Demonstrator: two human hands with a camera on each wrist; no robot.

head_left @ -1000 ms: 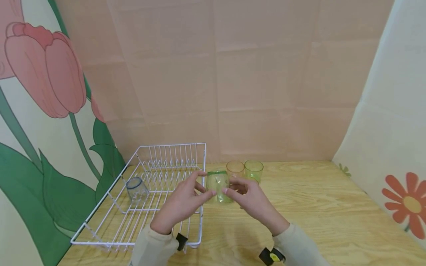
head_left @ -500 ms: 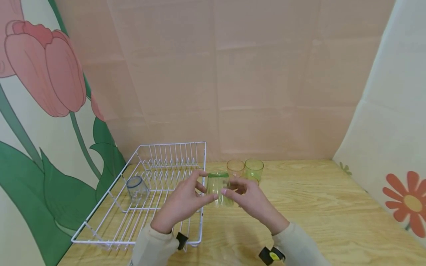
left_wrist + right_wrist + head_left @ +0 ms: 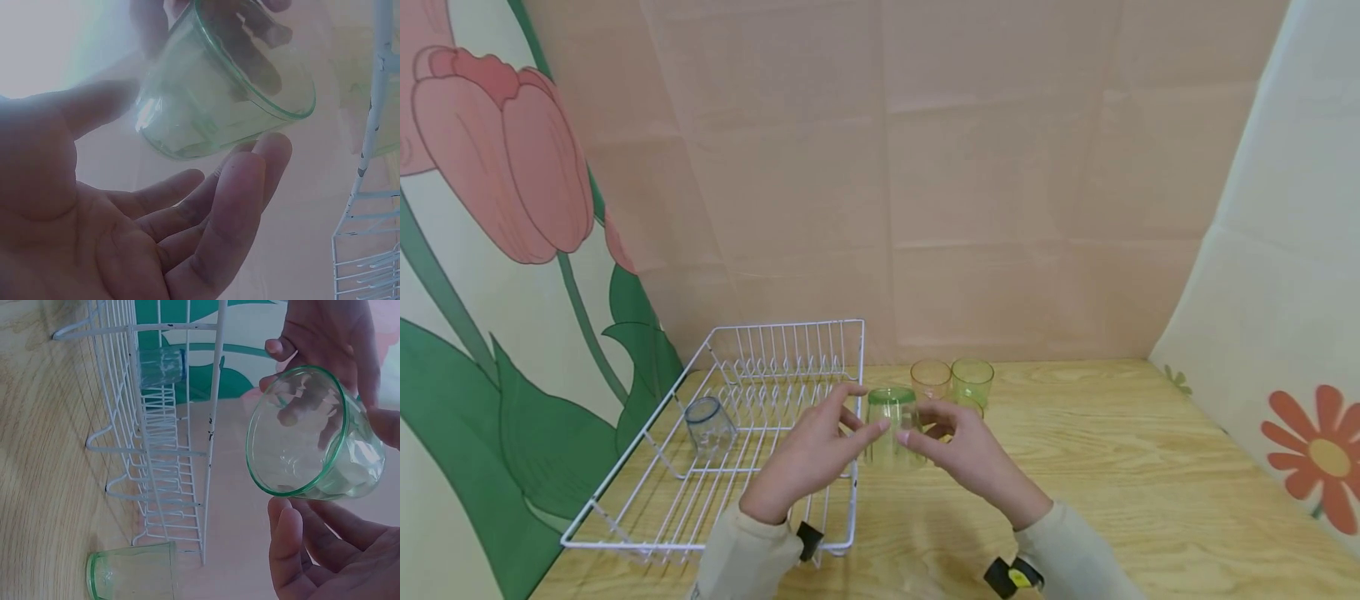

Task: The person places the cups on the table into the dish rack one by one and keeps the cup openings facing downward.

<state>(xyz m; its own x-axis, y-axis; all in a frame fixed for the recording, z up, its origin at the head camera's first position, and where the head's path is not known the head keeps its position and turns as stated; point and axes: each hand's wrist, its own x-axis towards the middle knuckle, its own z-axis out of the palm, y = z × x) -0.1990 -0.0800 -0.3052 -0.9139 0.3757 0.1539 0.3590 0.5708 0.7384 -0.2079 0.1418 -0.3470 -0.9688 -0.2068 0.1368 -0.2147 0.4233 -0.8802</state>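
A clear green drinking glass [image 3: 892,414] is held between both hands over the table, beside the rack's right edge. Its mouth faces down and its thick base is up, as the right wrist view shows of the glass [image 3: 306,434]. My left hand [image 3: 808,454] pinches it from the left, thumb on the near side and fingertips at the rim in the left wrist view. From the right, my right hand [image 3: 966,450] grips it with thumb and fingers. The right fingers partly hide a yellowish glass behind them.
A white wire dish rack [image 3: 647,549] stands on the left, with a blue-rimmed glass [image 3: 709,429] upside down inside. Behind the right hand are an orange glass [image 3: 930,377] and a yellow-green glass [image 3: 973,379] on the wooden table [image 3: 1097,450]. A pink cloth [image 3: 1000,208] hangs behind.
The green glass has turned between the fingers, and more of its wall now shows below its base. The left thumb dipped, then rose again. The arms stay in place.
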